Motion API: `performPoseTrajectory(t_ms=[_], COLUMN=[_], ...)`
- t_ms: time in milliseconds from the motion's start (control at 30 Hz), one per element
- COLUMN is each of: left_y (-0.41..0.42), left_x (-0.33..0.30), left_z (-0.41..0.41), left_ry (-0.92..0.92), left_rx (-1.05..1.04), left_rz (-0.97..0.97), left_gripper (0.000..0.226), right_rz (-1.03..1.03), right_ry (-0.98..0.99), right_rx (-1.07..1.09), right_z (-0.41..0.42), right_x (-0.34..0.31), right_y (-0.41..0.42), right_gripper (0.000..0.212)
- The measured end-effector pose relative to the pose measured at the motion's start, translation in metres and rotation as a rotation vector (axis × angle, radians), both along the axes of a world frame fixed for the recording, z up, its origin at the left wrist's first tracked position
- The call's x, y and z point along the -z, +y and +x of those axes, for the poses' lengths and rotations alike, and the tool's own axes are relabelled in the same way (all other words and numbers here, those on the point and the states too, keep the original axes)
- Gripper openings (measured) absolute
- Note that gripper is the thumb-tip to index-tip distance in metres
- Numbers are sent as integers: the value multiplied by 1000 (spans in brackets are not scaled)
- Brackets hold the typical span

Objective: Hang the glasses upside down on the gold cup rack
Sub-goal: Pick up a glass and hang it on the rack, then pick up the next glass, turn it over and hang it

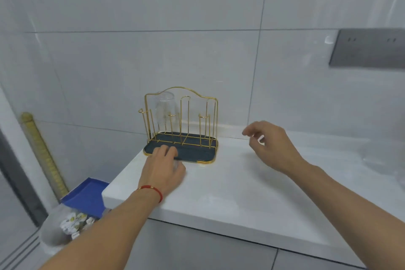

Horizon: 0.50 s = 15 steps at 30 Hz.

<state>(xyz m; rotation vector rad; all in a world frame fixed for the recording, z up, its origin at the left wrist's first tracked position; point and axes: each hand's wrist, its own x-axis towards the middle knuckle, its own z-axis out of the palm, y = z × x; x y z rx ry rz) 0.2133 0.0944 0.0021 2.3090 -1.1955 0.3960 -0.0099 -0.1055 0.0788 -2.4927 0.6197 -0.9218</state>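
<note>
The gold cup rack (pixel 198 92) stands on a dark tray (pixel 197 153) at the back of the white counter (pixel 230 193), against the tiled wall. One clear glass (pixel 164 107) hangs upside down on the rack's back left prong. The other prongs are bare. My left hand (pixel 163 170) grips the tray's front left edge, fingers on top and thumb at the rim. My right hand (pixel 271 144) hovers to the right of the rack with fingers spread and nothing in it.
Faint clear shapes (pixel 379 158), too blurred to identify, sit on the counter at the far right. A grey socket plate (pixel 368 47) is on the wall. Left of the counter are a blue bin (pixel 85 195), a bag of scraps (pixel 65 223) and a gold-patterned pole (pixel 41 149).
</note>
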Motion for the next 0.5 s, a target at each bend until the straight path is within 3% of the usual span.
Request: performPoseTrajectory(t_ms=[133, 367, 500], left_y=[-29, -135, -159], left_x=[-8, -7, 6], left_z=[-50, -211, -242], left_ry=[41, 125, 66], left_rx=[143, 525, 629], left_rz=[-54, -125, -33], left_gripper=[20, 29, 39], right_rz=[72, 227, 349], right_ry=[91, -235, -382], right_rx=[221, 710, 881], right_z=[-95, -198, -221], right_x=[48, 72, 76], right_y=[-17, -39, -45], right_gripper=[27, 28, 35])
